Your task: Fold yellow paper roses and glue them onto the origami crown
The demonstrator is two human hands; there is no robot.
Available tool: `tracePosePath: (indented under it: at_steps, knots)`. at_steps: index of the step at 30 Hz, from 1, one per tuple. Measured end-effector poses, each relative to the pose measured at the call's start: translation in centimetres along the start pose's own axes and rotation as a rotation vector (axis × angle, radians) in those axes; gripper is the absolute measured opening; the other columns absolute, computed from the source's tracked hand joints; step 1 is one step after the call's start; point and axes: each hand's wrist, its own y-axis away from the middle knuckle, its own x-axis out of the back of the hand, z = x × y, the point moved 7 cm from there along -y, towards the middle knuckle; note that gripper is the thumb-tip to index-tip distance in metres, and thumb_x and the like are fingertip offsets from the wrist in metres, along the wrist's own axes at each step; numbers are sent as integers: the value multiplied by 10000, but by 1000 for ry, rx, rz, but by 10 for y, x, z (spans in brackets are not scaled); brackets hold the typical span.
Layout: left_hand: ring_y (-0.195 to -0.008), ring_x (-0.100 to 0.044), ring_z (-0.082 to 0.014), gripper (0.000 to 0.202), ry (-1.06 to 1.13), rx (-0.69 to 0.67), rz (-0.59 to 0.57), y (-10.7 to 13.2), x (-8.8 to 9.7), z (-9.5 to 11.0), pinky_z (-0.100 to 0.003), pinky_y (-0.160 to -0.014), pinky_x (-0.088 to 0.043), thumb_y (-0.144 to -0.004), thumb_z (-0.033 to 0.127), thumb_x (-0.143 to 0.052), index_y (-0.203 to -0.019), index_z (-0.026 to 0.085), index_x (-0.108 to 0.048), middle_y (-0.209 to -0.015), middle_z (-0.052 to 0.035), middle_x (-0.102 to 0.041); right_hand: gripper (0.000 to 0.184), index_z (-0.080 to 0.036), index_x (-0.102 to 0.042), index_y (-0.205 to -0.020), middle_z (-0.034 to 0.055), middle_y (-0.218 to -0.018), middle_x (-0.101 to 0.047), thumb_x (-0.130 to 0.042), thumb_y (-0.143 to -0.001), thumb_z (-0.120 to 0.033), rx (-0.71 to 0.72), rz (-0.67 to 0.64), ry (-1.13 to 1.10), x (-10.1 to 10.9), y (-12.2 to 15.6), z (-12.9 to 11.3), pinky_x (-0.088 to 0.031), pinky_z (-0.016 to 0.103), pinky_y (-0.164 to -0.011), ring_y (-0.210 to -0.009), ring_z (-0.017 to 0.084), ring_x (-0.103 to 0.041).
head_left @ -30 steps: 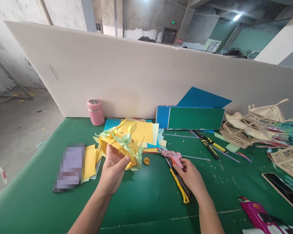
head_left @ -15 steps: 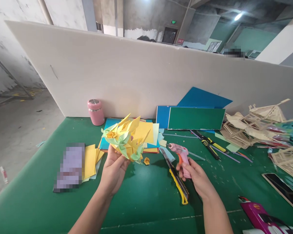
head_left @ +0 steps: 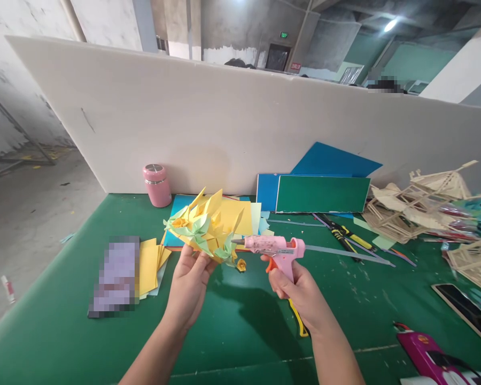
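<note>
My left hand (head_left: 191, 278) grips a folded-paper ornament (head_left: 210, 222) from below, its fingers closed on the underside. The ornament has yellow pointed petals, pale green leaves and a small orange-yellow rose at its left. In my right hand (head_left: 291, 280) is a pink hot glue gun (head_left: 278, 251) with an orange trigger and a clear glue stick out of its back. Its nozzle points left at the green leaf on the ornament's right edge; whether they touch I cannot tell. A small orange paper rose (head_left: 241, 265) appears just below the nozzle. Behind the ornament lie sheets of yellow paper (head_left: 244, 214).
A yellow utility knife (head_left: 299, 319) lies partly hidden under my right forearm. Left are a phone-like blurred item (head_left: 114, 278) and yellow papers (head_left: 147, 267). A pink flask (head_left: 157, 185) stands by the white partition (head_left: 224, 117). Pliers (head_left: 344, 235), wooden stick models (head_left: 404, 208) and a phone (head_left: 467, 313) occupy the right.
My right hand has moved left and turned the glue gun level, bringing its nozzle up to the ornament. My left hand with the ornament has shifted slightly left.
</note>
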Motion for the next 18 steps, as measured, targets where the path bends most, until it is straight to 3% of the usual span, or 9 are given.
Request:
tracePosePath:
  at_steps: [9, 18]
  knots:
    - [-986, -644, -205, 459, -6, 35, -16, 5, -6, -2, -266, -794, -539, -646, 290, -781, -1087, 262, -654, -1050, -29, -713, 509, -176, -674, -732, -18, -460, -451, -573, -702, -674, 86, 91, 277, -10, 3, -18, -344, 244, -395, -406, 119, -398]
    - [-1010, -633, -226, 483, -27, 33, -39, 5, -8, 0, -308, -816, -534, -677, 280, -748, -1142, 258, -620, -1111, -57, -688, 476, -184, -683, -793, 24, -498, -525, -526, -744, -631, 150, 192, 476, -4, 0, -25, -378, 274, -423, -488, 200, -531]
